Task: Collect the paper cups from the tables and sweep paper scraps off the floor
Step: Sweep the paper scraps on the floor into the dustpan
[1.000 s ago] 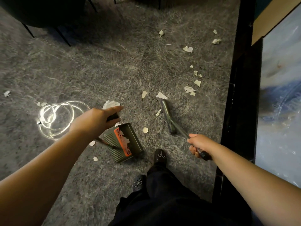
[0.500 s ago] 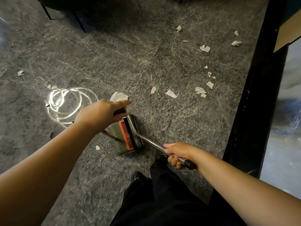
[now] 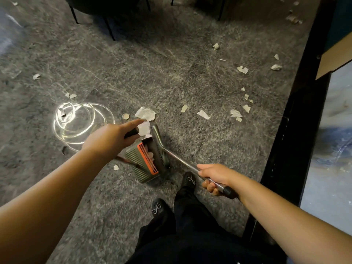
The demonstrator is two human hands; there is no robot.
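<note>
The broom now sits pulled in against the dustpan, a scrap swept inside from the floor.

The left hand hides most of the dustpan's handle; the far-left floor is blurred.

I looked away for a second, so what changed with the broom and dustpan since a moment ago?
The grey broom head swept left from open carpet into the green dustpan with the orange comb, pushing white scraps in. Unchanged: left hand grips the dustpan handle, right hand the metal broomstick.
</note>
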